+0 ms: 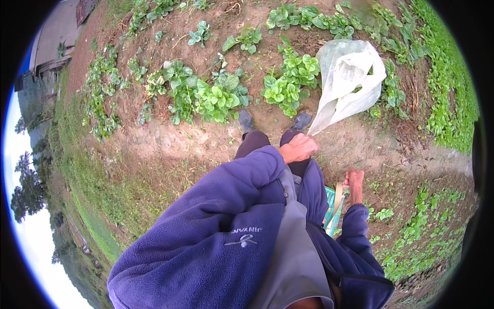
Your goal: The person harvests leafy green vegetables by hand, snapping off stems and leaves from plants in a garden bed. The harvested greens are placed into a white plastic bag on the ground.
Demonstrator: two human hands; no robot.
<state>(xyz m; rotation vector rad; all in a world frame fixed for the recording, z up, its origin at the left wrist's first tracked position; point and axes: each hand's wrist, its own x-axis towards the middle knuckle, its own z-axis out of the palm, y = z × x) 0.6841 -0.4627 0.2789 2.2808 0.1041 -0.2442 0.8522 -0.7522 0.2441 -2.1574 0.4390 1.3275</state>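
My left hand [299,147] is closed on the gathered end of a white translucent plastic bag [353,83]. The bag billows out beyond my fist, over the leafy plants and soil. On the other side, my right hand [354,179] grips the beige handle [339,197] of a green woven basket [331,210]. This basket hangs beside my right leg, partly behind my jacket; its contents cannot be seen. Before my dark shoes [246,121] grow clumps of broad-leaved green plants [218,98], with another bright green clump [289,83] nearer the bag.
A bare dirt path [193,145] crosses under my feet. Low seedlings [420,224] grow at right, and a dense green crop bed [451,77] lies at upper right. Grass [100,174] covers the left slope. A building [56,31] stands at far upper left.
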